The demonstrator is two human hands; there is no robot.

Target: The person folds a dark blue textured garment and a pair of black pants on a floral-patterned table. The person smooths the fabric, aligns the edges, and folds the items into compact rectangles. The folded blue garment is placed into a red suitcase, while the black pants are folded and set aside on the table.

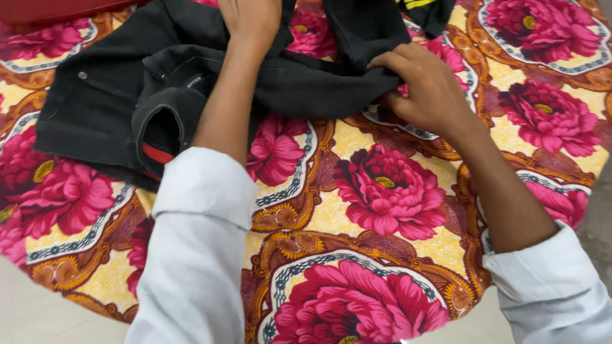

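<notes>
The left hand (250, 13) presses closed fingers into the black jacket (175, 81), while the right hand (424, 89) pinches its lower edge. The jacket lies crumpled, collar showing, on the flowered tablecloth (364, 211); folding looks barely begun, with smoothing and folding left.

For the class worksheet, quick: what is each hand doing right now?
Left hand: closed on a fold of the black jacket at the top.
Right hand: fingers curled, pinching the jacket's lower edge.
</notes>
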